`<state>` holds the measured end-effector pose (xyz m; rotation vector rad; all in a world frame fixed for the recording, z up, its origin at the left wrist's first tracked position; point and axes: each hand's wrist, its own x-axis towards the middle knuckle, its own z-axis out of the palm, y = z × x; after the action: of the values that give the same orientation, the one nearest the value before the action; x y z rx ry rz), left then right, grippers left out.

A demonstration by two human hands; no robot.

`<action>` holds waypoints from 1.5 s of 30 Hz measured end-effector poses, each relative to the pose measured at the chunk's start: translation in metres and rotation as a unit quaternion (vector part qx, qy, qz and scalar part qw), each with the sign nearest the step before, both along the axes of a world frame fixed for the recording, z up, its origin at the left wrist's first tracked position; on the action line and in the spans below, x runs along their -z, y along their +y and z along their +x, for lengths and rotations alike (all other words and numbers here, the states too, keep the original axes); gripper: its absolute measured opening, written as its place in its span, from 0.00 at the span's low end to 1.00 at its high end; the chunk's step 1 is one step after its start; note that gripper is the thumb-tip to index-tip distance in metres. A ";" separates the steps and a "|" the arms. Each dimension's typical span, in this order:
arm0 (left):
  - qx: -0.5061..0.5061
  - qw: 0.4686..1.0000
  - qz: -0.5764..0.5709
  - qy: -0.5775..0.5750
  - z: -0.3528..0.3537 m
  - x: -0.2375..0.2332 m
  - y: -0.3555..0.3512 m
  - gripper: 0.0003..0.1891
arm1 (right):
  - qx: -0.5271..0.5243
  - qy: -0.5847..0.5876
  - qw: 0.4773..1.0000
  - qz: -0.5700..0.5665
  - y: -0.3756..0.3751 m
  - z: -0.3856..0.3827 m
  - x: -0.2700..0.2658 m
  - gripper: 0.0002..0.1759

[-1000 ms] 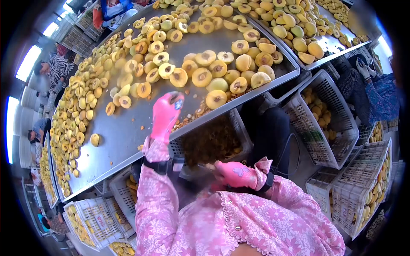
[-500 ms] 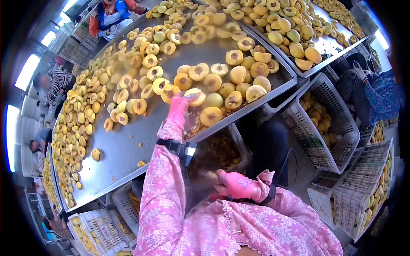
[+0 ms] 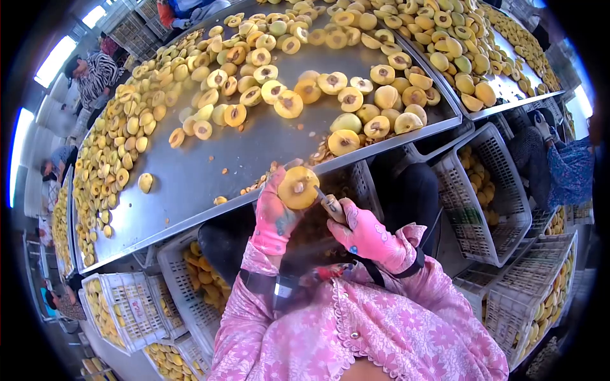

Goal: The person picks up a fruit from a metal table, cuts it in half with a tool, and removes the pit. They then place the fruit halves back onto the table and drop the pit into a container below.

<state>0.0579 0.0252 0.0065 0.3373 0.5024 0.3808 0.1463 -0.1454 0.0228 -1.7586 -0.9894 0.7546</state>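
Note:
In my pink-gloved left hand (image 3: pixel 274 219) is a yellow peach half (image 3: pixel 297 184), cut face up with a pit-like lump in its centre. My right hand (image 3: pixel 367 236), also in a pink glove, grips a small wooden-handled tool (image 3: pixel 334 208). Its thin metal end touches the right side of the peach half; the tip's shape cannot be made out. Both hands are just off the near edge of the metal table (image 3: pixel 190 190), where many peach halves (image 3: pixel 288 104) lie cut face up, several showing brown pits.
White plastic crates of fruit stand at right (image 3: pixel 486 190) and lower left (image 3: pixel 133 311). Below my hands, a container (image 3: pixel 365 187) holds brownish scraps. A raised metal rim (image 3: pixel 381 147) borders the table. Co-workers sit at the far left (image 3: pixel 98 79) and right (image 3: pixel 565 162).
My left hand has drawn back from the fruit on the table, bringing a peach half. My right hand has risen, and its tool now meets that half.

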 end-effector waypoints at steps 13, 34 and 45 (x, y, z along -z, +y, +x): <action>-0.097 0.970 0.220 0.033 -0.021 -0.008 -0.037 0.19 | 0.012 -0.099 0.995 0.020 0.006 -0.021 0.013 0.13; -0.040 0.937 0.275 0.212 -0.012 0.015 -0.028 0.14 | -0.071 0.106 0.988 -0.086 0.011 -0.017 0.033 0.12; 0.095 0.905 0.337 0.241 -0.016 0.033 -0.013 0.15 | -0.199 -0.029 0.974 -0.107 0.011 0.002 0.054 0.15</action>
<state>0.0417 0.0126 -0.0267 1.1664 0.8088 0.2692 0.1479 -0.1343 -0.0307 -1.7925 -1.3675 1.1008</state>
